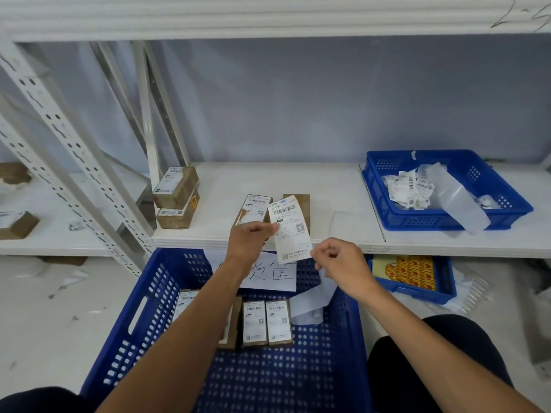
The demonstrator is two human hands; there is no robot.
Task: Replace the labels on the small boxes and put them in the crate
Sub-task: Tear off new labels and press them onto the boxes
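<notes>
Your left hand (249, 238) pinches the label (290, 231) by its left edge; your right hand (340, 263) pinches its lower right corner. The label hangs over the shelf (343, 201) edge, before two boxes (255, 208). Labelled boxes (267, 323) lie in the crate (143, 317).

My left hand (249, 239) and right hand (340, 263) hold a label (289, 228) over the crate's (167, 278) far rim, in front of two boxes (253, 207) at the shelf (328, 186) edge. Bare shelf lies on either side of them, leftward up to the stacked boxes (176, 198) and rightward up to the blue tray (432, 219). The upper shelf (268, 16) caps the space well above. In the crate, a row of labelled boxes (267, 323) fills the middle, and the near floor is bare.
</notes>
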